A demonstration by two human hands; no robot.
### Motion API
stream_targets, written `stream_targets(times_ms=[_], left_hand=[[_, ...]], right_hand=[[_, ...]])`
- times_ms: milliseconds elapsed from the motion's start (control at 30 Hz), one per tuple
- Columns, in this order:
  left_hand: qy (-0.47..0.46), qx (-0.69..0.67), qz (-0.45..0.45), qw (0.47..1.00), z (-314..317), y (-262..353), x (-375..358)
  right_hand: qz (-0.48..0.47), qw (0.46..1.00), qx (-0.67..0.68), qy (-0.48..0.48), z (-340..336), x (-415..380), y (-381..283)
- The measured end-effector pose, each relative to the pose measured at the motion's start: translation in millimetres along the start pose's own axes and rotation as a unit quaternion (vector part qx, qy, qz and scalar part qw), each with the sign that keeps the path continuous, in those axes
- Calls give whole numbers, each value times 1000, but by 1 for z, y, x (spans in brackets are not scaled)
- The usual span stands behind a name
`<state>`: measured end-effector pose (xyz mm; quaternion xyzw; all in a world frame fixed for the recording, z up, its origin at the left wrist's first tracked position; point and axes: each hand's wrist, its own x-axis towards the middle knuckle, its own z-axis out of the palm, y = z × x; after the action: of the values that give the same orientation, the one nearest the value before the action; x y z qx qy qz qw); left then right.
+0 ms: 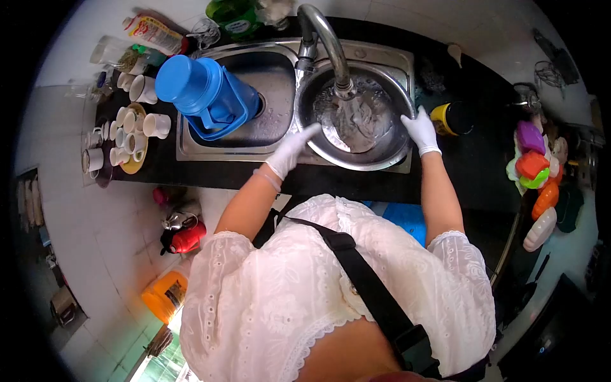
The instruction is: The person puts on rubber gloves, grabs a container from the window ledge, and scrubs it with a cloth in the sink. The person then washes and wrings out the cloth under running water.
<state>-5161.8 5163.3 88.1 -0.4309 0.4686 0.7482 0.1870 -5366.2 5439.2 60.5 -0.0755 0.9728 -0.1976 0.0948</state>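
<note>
A round steel basin (312,143) sits in the right-hand sink, under the curved tap (332,48). Water and a greyish crumpled cloth (359,124) are inside it. My right hand (421,132), in a white glove, grips the basin's right rim. At the left rim is my left hand (293,149), also gloved, its fingers stretched toward the basin and slightly blurred; whether they touch the rim is hard to tell. A large blue flask-like jug (216,95) with a handle leans in the left-hand sink (277,118).
Several white cups (156,125) crowd the counter at left, some on a yellow tray (137,164). A yellow-and-black container (450,119) stands right of the basin. Bottles, including a green one (232,19), line the back. Colourful items (531,164) are at far right.
</note>
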Motion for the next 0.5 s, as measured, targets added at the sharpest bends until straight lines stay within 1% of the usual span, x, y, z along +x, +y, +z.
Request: stream_targets(times_ms=[67, 100, 167, 200, 267, 367, 433, 500], left_hand=[[-26, -18, 36, 999, -7, -40, 51], [-18, -33, 26, 999, -6, -43, 52], [2, -64, 10, 998, -4, -44, 56], [11, -52, 37, 998, -5, -45, 59], [27, -25, 88, 995, -7, -52, 67], [87, -18, 126, 988, -3, -62, 73], [94, -2, 153, 984, 6, -45, 56], [115, 30, 191, 974, 6, -38, 53]], right_hand=[[34, 997, 22, -66, 0, 5, 16], [52, 993, 33, -101, 0, 4, 19], [72, 988, 115, -73, 2, -1, 20], [83, 982, 158, -59, 4, -3, 19], [78, 978, 190, -33, 7, -7, 21], [67, 971, 231, 9, 10, -13, 26], [60, 960, 272, 22, 14, -14, 29], [48, 975, 218, 18, 25, -7, 33]])
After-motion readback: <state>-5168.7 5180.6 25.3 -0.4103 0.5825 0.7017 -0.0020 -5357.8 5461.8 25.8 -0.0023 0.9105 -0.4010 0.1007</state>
